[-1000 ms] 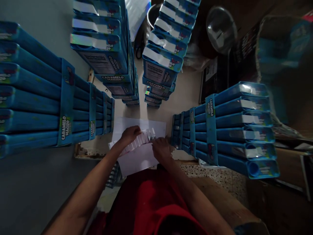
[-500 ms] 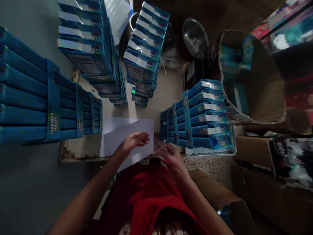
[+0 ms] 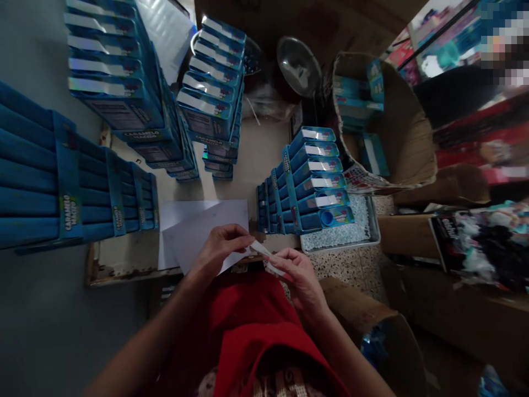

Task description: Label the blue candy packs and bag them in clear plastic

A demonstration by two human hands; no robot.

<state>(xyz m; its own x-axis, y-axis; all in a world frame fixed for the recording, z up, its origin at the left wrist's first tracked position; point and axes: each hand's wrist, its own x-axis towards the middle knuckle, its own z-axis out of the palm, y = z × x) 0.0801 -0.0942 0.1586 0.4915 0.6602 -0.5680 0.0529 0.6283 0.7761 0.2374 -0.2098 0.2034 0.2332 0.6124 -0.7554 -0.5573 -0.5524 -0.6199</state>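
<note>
Left hand (image 3: 221,245) and right hand (image 3: 293,270) each pinch a small white strip (image 3: 261,251) (grips closed); white sheets (image 3: 194,231) lie at nine o'clock.

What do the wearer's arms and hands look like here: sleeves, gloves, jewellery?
Both arms are bare to the frame's lower edge, no sleeves showing. Left hand and right hand are ungloved, with no watch, ring or band visible. A red garment covers the lap between the forearms.

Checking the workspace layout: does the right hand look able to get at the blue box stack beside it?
Probably yes: the right hand sits just below the blue box stack, with nothing between, though it holds a white strip.
</note>
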